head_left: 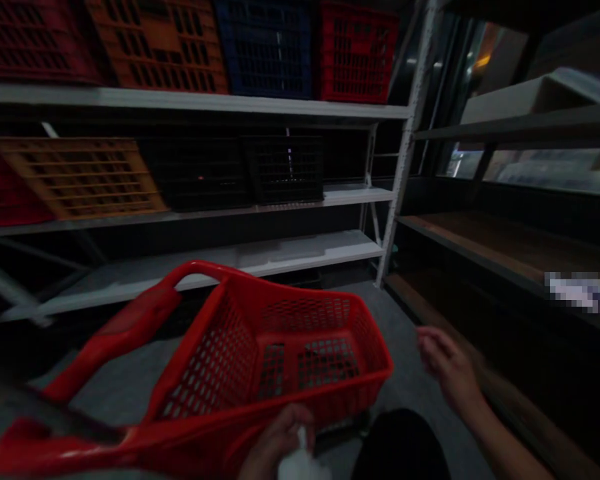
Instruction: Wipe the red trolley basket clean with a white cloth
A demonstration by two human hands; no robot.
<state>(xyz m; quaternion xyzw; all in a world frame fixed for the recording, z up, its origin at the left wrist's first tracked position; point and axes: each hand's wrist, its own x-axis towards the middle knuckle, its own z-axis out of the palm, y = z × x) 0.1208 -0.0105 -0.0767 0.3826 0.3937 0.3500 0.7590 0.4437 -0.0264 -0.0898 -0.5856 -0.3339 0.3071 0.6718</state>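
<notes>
A red plastic shopping basket trolley [375,373] with perforated walls and a long handle fills the lower middle. No goods show inside it. By its near side, my left hand [280,433] is closed on a white object [303,463] with a narrow upright tip; the bottom edge cuts it off and its kind is unclear. To the right of the trolley, my right hand [443,363] hovers apart from it, fingers loosely bent, with nothing visible in them. The hand is slightly blurred.
Behind the trolley stands a white metal rack [260,103] bearing several plastic crates, among them an orange crate [160,43] and a black crate [285,170]. Dark shelves [460,233] run along the right, with a pale box [505,100] above. My dark-clothed knee [403,447] is below.
</notes>
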